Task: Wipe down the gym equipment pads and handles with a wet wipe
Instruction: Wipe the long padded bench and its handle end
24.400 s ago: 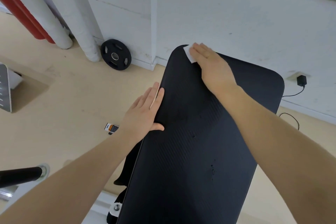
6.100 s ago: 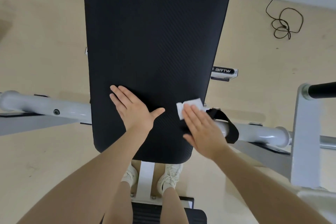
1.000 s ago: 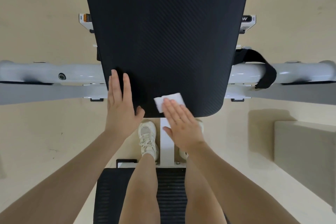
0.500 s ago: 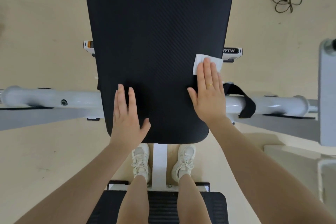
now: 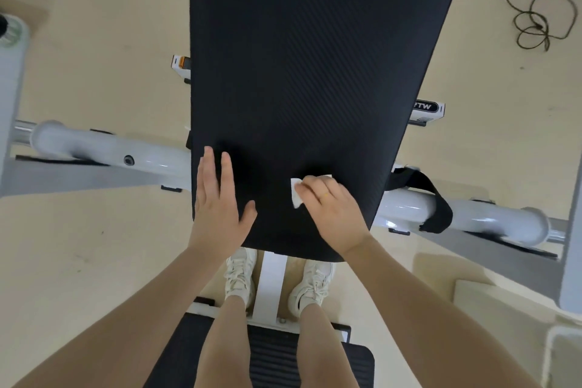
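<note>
Our right hand (image 5: 330, 211), fingers now curled onto the wet wipe (image 5: 296, 197), has swept back from the bench pad (image 5: 315, 72) edge toward centre, while our flat left hand (image 5: 217, 201) steadies it.

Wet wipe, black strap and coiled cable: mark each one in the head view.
wet wipe (image 5: 296, 197): head view, white corner showing beside the right hand's fingers.
black strap (image 5: 436, 198): head view, band looped over the white bar.
coiled cable (image 5: 535, 25): head view, tangled loops on the floor.
</note>
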`<state>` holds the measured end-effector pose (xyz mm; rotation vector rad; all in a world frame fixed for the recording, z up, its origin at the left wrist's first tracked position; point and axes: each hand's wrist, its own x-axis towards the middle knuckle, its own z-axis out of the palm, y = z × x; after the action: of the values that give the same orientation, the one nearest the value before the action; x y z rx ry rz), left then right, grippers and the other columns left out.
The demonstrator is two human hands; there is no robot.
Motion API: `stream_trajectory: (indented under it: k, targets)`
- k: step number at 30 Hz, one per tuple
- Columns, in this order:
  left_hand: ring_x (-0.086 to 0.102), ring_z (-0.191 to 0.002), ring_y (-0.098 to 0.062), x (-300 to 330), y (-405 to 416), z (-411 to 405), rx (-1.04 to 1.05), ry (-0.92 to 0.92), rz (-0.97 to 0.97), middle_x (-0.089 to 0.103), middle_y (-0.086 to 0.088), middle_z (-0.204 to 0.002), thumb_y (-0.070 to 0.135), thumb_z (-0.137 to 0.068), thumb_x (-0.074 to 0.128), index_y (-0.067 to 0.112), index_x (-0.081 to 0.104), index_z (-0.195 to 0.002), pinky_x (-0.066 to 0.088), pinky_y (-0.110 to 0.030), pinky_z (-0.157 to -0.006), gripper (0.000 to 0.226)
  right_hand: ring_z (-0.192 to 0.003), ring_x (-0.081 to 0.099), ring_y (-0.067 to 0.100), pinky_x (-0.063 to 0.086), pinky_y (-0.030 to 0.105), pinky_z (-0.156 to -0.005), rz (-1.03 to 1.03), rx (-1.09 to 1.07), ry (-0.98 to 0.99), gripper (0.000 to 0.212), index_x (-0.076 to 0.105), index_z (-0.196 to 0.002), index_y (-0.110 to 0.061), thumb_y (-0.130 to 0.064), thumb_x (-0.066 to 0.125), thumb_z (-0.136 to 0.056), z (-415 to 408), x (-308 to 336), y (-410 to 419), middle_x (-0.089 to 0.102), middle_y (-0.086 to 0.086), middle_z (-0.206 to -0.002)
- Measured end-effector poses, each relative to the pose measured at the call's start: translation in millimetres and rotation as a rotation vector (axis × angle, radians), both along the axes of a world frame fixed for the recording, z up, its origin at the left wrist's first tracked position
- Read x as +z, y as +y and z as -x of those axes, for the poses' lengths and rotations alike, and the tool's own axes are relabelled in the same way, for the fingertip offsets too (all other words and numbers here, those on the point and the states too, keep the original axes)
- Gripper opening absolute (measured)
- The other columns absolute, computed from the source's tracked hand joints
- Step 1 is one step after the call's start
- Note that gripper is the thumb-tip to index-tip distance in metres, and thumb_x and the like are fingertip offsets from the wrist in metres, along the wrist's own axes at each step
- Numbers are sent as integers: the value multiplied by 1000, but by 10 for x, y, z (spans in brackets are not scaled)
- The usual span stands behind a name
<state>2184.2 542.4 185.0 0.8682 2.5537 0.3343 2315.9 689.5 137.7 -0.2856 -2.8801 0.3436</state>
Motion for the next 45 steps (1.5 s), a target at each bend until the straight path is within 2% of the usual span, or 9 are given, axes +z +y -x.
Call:
stream_trajectory:
  k: [3, 8, 14, 19, 24, 30, 32, 35, 45]
  targets:
    - [-3, -145, -32, 199, 9, 2, 66, -14, 7, -7, -15, -156, 21, -87, 59, 8, 3, -149, 9, -40, -115, 84, -78, 64, 21, 53, 25, -61, 151, -73, -76, 28, 69, -86, -11, 2, 76, -62, 164, 288, 64, 69, 4, -90]
    - [-4, -145, -29, 635, 92, 74, 207, -59, -50, -10, -11, -157, 24, -91, 54, 12, -2, -149, 11, -40, -116, 81, -75, 53, 9, 40, 12, -64, 842, -403, -262, 10, 61, -96, -15, -16, 52, -93, 403, 988, 83, 59, -5, -84]
    - [-4, -145, -27, 1002, 71, 387, 283, -90, -116, -10, -8, -157, 28, -94, 47, 14, 2, -149, 8, -36, -116, 73, -85, 58, 20, 49, 32, -78, 1716, -890, -292, 16, 58, -87, -13, -5, 45, -91, 1016, 1625, 196, 62, 8, -92]
    - [2, -145, -27, 1078, 82, 921, 314, -147, -203, -3, -8, -158, 26, -95, 46, 12, 9, -149, 14, -39, -116, 66, -104, 60, 27, 48, 41, -93, 1930, -820, -282, 21, 56, -113, -6, -11, 48, -94, 1754, 1951, 263, 64, 12, -110]
    - [10, -144, -21, 883, 189, 1507, 364, -288, -337, 9, -6, -157, 20, -96, 44, 12, 15, -148, 18, -31, -113, 61, -111, 58, 26, 47, 41, -97, 1544, -666, -358, 31, 57, -117, -8, 3, 46, -91, 2627, 1970, 273, 61, 11, -118]
    - [32, -137, -19, 686, 332, 1904, 385, -448, -383, 24, -1, -152, 26, -96, 46, 14, 25, -146, 34, -33, -110, 56, -76, 55, 5, 37, 9, -70, 432, -140, -276, 24, 65, -107, -10, -6, 46, -94, 3340, 1984, 406, 65, -3, -89]
    - [31, -137, -17, 621, 417, 1943, 374, -498, -407, 26, -1, -152, 29, -95, 47, 13, 27, -145, 31, -29, -108, 56, -89, 62, 24, 42, 22, -78, 99, 115, -242, 28, 68, -105, -5, 5, 49, -86, 3448, 1932, 527, 68, 10, -98]
    - [34, -136, -17, 498, 572, 1942, 369, -582, -421, 32, -2, -150, 35, -93, 50, 13, 29, -145, 31, -29, -107, 60, -107, 54, 31, 39, 36, -97, -328, 435, -707, 33, 61, -113, -7, 1, 45, -85, 3514, 1777, 652, 62, 12, -112]
    - [45, -129, -18, 423, 893, 1788, 468, -675, -431, 50, 1, -138, 37, -91, 53, 20, 30, -145, 35, -30, -104, 61, -99, 53, 28, 32, 33, -94, -514, 808, -909, 22, 57, -100, -8, -10, 40, -88, 3578, 1762, 943, 63, 8, -101]
